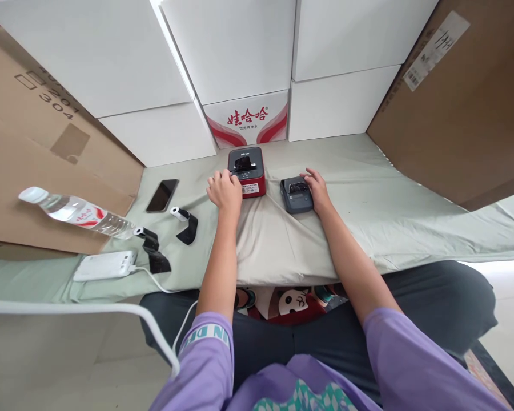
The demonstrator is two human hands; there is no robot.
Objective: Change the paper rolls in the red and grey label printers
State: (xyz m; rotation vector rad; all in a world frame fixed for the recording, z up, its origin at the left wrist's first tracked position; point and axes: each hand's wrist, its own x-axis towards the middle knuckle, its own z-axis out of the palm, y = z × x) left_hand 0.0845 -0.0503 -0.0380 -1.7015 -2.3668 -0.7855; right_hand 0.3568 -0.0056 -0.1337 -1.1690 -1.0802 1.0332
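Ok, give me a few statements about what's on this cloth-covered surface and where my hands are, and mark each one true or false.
1. The left hand touches the red printer. True.
2. The right hand holds the phone. False: it rests on the grey device; the phone lies untouched at the left.
3. The water bottle stands upright. False: it lies on its side.
4. A cable runs from the white power bank. True.
5. The red printer sits right of the grey device. False: it sits left.
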